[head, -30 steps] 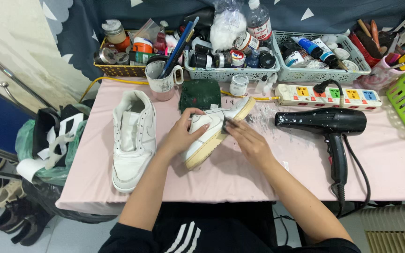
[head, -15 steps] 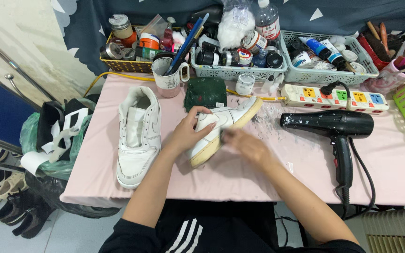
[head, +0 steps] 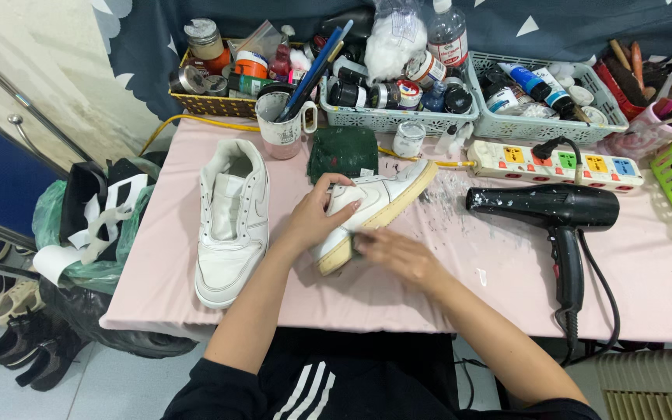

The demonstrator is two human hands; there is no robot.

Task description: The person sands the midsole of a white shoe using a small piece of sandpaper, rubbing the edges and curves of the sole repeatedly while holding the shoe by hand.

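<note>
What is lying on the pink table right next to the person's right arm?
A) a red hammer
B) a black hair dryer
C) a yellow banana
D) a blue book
B: a black hair dryer lies on the pink table just beyond the right hand, its cord trailing off the front edge.

Bright, even light from overhead, soft shadows only. Right hand (head: 394,253) motion-blurred; rest sharp. Slight wide-angle bend at frame edges, no glare.
</note>
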